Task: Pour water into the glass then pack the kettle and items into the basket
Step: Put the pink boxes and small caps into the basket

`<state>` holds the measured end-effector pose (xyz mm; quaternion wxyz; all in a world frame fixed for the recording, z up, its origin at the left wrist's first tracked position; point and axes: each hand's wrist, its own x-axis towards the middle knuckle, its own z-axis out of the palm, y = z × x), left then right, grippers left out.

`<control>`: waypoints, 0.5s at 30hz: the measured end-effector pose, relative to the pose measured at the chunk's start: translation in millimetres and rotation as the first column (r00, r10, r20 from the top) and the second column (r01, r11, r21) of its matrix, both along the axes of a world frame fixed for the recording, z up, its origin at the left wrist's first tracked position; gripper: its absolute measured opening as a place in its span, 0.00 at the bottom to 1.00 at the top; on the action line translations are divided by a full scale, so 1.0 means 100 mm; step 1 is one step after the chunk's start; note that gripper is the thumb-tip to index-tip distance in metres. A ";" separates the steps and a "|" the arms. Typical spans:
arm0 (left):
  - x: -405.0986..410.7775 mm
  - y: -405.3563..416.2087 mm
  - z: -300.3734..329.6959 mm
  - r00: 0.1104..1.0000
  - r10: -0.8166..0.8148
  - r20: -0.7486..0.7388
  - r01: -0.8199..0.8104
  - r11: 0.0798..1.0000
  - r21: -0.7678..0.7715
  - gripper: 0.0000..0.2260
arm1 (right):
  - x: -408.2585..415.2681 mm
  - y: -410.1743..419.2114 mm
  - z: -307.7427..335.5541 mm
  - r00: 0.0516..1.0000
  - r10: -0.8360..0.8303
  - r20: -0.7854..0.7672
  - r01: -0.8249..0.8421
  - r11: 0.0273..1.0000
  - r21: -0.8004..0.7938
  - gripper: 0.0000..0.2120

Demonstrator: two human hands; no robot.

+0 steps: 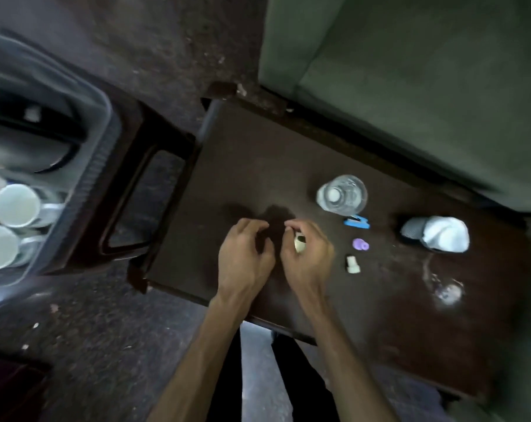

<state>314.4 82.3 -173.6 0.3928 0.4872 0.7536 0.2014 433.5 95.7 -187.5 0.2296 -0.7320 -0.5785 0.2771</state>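
Note:
My two hands hover side by side over the middle of the dark table (252,166). My right hand (306,254) is closed around a small cream-coloured item (299,242). My left hand (246,251) has its fingers curled and apart, with nothing in it. A clear water bottle (341,194) stands behind my right hand. A clear glass (448,292) sits at the table's right. A clear plastic basket (87,166) at the left holds the black-handled kettle (29,129) and white cups (16,205).
On the table to the right of my hands lie a blue stapler-like item (357,222), a purple piece (360,245) and a small white piece (353,264). A grey-and-white cap (437,233) rests further right. The basket stands on a dark stool (136,166).

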 end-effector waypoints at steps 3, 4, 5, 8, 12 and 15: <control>0.47 0.03 -0.08 0.988 -0.154 -0.006 0.153 0.987 -0.054 0.15 | 0.55 -0.10 -0.06 0.985 -0.170 0.042 0.172 0.984 -0.054 0.08; 0.61 0.04 -0.10 0.980 -0.201 -0.007 0.200 0.978 -0.063 0.15 | 0.72 -0.14 -0.08 0.973 -0.220 0.072 0.224 0.972 -0.066 0.09; 0.76 0.05 -0.13 0.969 -0.246 -0.007 0.245 0.967 -0.074 0.15 | 0.89 -0.18 -0.10 0.958 -0.269 0.101 0.277 0.958 -0.078 0.10; 1.13 0.10 -0.24 0.937 -0.348 -0.024 0.345 0.935 -0.082 0.13 | 1.28 -0.26 -0.15 0.906 -0.377 0.195 0.408 0.899 -0.158 0.11; 1.51 0.24 -0.38 0.893 -0.438 -0.107 0.428 0.898 -0.100 0.14 | 1.55 -0.38 -0.25 0.884 -0.399 0.245 0.454 0.858 -0.242 0.13; 1.71 0.39 -0.48 0.851 -0.492 -0.182 0.478 0.870 -0.116 0.17 | 1.62 -0.48 -0.38 0.913 -0.334 0.235 0.393 0.877 -0.278 0.18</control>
